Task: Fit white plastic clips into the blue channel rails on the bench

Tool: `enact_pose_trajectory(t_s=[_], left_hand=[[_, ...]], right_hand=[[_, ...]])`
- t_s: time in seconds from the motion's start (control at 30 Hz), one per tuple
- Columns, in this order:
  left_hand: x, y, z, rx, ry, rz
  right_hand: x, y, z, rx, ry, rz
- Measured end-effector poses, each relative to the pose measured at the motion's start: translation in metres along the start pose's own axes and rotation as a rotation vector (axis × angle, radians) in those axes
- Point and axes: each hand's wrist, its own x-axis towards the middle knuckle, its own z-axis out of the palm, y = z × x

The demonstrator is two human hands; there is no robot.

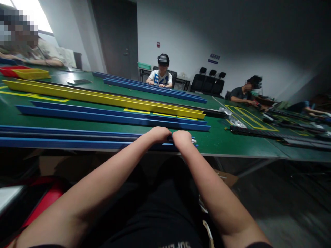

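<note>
Green counter (pixel 217 142): along its near edge lies a blue channel (pixel 64 143), left hand (pixel 160 134) and right hand (pixel 182 138) curled at its right end (whether gripping, I cannot tell), work there apparently unfinished; beyond, a second blue channel (pixel 103 118), then a yellow channel (pixel 103 101)

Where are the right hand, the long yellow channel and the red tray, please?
Right hand (pixel 182 138), head view: back of the hand.
Yellow channel (pixel 103 100), head view: near side.
Red tray (pixel 6 72), head view: near wall.
</note>
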Motion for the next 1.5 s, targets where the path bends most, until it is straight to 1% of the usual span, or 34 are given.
enact_pose_trajectory(t_s=[0.1, 0.2, 0.27, 0.37, 0.5, 0.6, 0.67, 0.9, 0.97, 1.07, 1.2, 1.27, 1.33, 1.4, 1.5], left_hand=[[0.011, 0.009, 0.000, 0.007, -0.023, 0.004], [0.021, 0.016, 0.002, -0.015, -0.072, -0.050], [0.022, 0.018, 0.003, -0.036, -0.091, -0.080], [0.018, 0.017, 0.004, -0.047, -0.041, -0.049], [0.011, 0.013, 0.003, -0.047, 0.035, 0.047], [0.007, 0.006, 0.004, -0.037, 0.046, 0.086], [0.003, -0.002, 0.005, -0.038, 0.034, 0.079], [-0.026, -0.035, 0.003, -0.119, -0.017, 0.032], [-0.032, -0.042, 0.002, -0.103, -0.026, 0.023], [-0.034, -0.046, 0.002, -0.072, -0.040, 0.018], [-0.033, -0.046, 0.005, -0.043, -0.016, -0.009], [-0.033, -0.046, 0.007, -0.042, -0.008, -0.040], [-0.033, -0.046, 0.008, -0.042, -0.011, -0.064], [-0.033, -0.046, 0.008, -0.044, -0.013, -0.082], [-0.033, -0.045, 0.008, -0.056, -0.013, -0.103]], right_hand=[[0.000, 0.001, 0.000, 0.022, -0.006, 0.012], [0.001, 0.001, 0.000, 0.035, -0.024, 0.023], [0.001, 0.002, 0.000, 0.032, -0.016, 0.016], [-0.001, 0.002, 0.002, 0.029, 0.009, 0.000], [-0.007, 0.001, 0.005, 0.057, 0.045, 0.029], [-0.012, -0.001, 0.004, 0.064, 0.081, 0.013], [-0.014, -0.005, 0.001, 0.068, 0.086, -0.017], [-0.006, -0.039, -0.006, 0.106, 0.060, -0.104], [-0.005, -0.043, -0.007, 0.110, 0.068, -0.129], [-0.004, -0.032, -0.009, 0.099, 0.058, -0.196], [-0.008, 0.002, -0.020, 0.069, 0.022, -0.273], [-0.010, 0.018, -0.025, 0.024, 0.009, -0.236], [-0.010, 0.028, -0.026, -0.009, 0.012, -0.196], [-0.008, 0.032, -0.023, -0.035, -0.006, -0.172], [-0.003, 0.031, -0.013, -0.063, -0.057, -0.149]])
